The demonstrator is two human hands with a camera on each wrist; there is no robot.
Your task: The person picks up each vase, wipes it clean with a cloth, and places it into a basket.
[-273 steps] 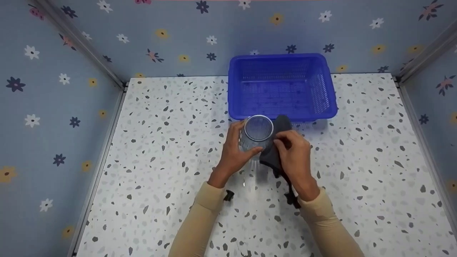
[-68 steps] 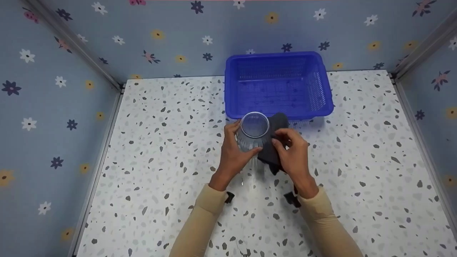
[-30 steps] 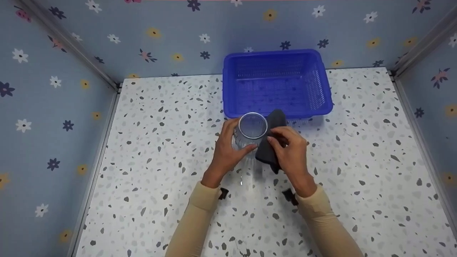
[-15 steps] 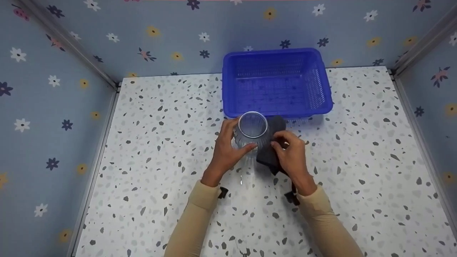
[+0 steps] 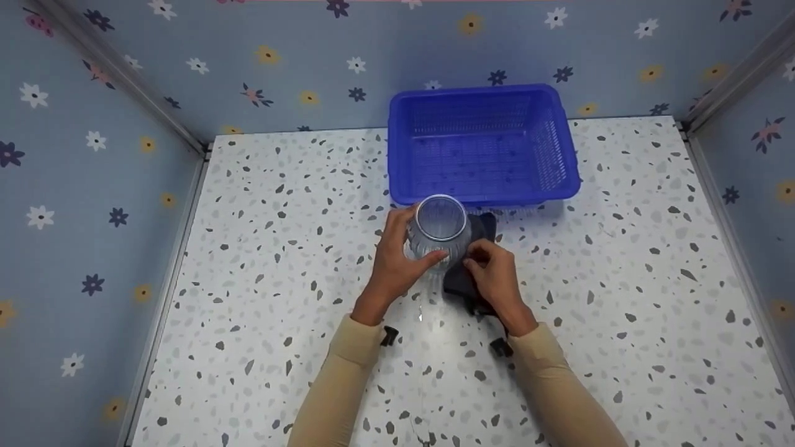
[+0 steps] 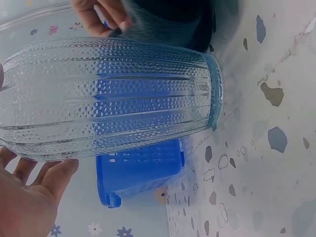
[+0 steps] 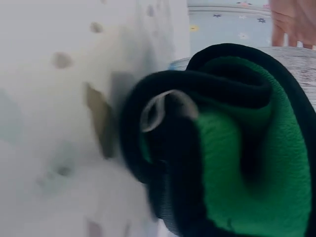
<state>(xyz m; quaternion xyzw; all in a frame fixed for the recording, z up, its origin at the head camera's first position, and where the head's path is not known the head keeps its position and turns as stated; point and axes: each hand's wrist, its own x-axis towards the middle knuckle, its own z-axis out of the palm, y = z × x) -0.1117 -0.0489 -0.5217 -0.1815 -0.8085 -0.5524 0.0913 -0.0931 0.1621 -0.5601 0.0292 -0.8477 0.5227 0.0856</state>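
A clear ribbed glass vase (image 5: pixel 440 243) stands upright on the table, its round rim facing up. My left hand (image 5: pixel 397 264) grips its left side, thumb in front and fingers behind. The left wrist view shows the dimpled glass (image 6: pixel 148 94) with its base at the tabletop. My right hand (image 5: pixel 495 276) pinches a dark grey cloth (image 5: pixel 461 282) between thumb and fingers, against the vase's right side. In the right wrist view the folded cloth (image 7: pixel 256 168) shows a green inner face and black edging; it hides the right hand there.
A blue plastic basket (image 5: pixel 397 152) with slotted walls stands just behind the vase, near the back wall. Blue flower-patterned panels (image 5: pixel 298 68) enclose the speckled white tabletop (image 5: pixel 286 248) at the back and both sides.
Over the last half second my right hand has drawn the cloth down the vase's right side, toward me and slightly left. My left hand and the vase have stayed nearly still.
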